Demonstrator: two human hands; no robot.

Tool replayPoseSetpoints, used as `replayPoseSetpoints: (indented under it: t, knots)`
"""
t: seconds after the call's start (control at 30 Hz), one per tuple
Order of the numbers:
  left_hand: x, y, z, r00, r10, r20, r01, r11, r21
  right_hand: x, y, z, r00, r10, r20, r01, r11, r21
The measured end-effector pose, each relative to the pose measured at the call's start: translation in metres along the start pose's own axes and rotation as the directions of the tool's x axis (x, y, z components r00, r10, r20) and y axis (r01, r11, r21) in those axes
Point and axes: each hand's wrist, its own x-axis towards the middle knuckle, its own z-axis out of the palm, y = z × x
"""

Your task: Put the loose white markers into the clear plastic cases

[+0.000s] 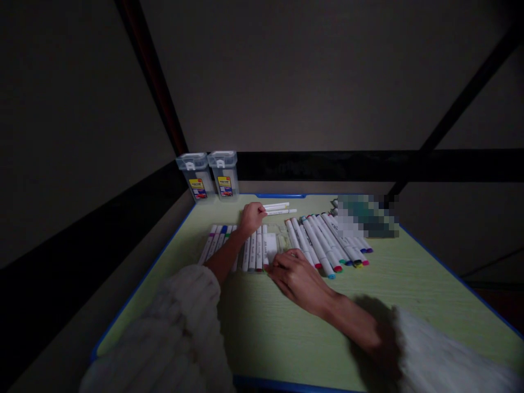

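Note:
My left hand [251,216] reaches over a clear tray [282,236] to its far side, with fingers pinched at the left ends of a few thin white markers [281,209] lying sideways. In the tray stands a side-by-side row of white markers [252,251] with coloured ends; my left forearm hides part of it. Close to the tray's near right corner is my right hand [301,278]. Its fingers are curled together by the red end of the row's last marker, and what they hold, if anything, is hidden.
Right of the tray lies a loose spread of white markers [319,243] with coloured caps. A pixelated greenish item [366,215] is beyond them. Two lidded clear plastic boxes [227,185] stand at the back left. The pale green table [409,295] has a blue edge, with walls behind.

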Motion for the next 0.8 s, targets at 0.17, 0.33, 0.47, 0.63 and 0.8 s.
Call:
replayPoseSetpoints:
  t: [0.17, 0.33, 0.47, 0.63, 0.8]
  knots:
    - [-0.012, 0.0, -0.011, 0.999, -0.035, 0.014, 0.037, 0.985, -0.17, 0.002, 0.0, -0.001, 1.0, 0.006, 0.004, -0.006, 1.0, -0.002]
    - [-0.04, -0.003, -0.025, 0.994, -0.083, 0.077, 0.104, 0.931, -0.349, 0.002, -0.001, -0.002, 1.0, 0.008, 0.008, -0.008, 1.0, 0.014]
    - [-0.058, 0.002, -0.033, 0.989, -0.119, 0.085, 0.144, 0.886, -0.44, 0.001, -0.001, -0.001, 1.0, 0.016, 0.014, -0.016, 0.999, 0.036]
    - [-0.069, 0.017, -0.036, 0.977, -0.18, 0.114, 0.212, 0.761, -0.614, 0.0, -0.002, -0.004, 0.999, 0.02, 0.031, -0.023, 0.996, 0.082]
    - [-0.076, 0.026, -0.037, 0.969, -0.185, 0.166, 0.248, 0.688, -0.682, -0.001, -0.001, -0.011, 0.993, 0.114, -0.007, -0.113, 0.99, 0.08]
